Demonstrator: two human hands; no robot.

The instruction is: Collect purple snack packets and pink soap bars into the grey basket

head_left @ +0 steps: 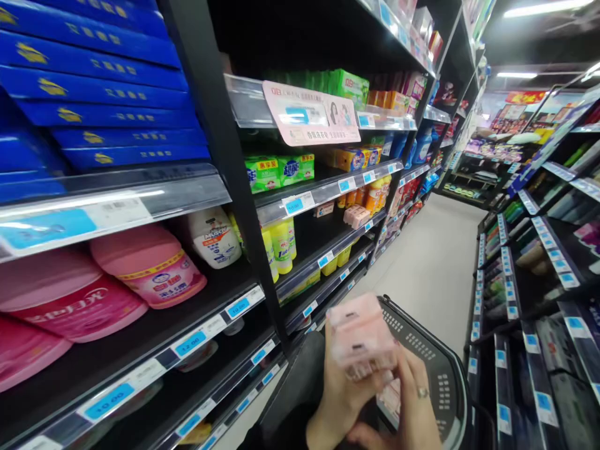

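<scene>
Two hands grip one pink pack point(360, 337) just above the black basket point(434, 362): the left hand point(340, 390) wraps its near side, the right hand point(412, 400) its far side. It seems under inspection; lowering it into the basket calls for releasing both.

Tall black metal shelving racks point(225, 156) line both sides of a pale smooth floor point(431, 262). White ceiling strip lights point(546, 9) glow overhead.
</scene>
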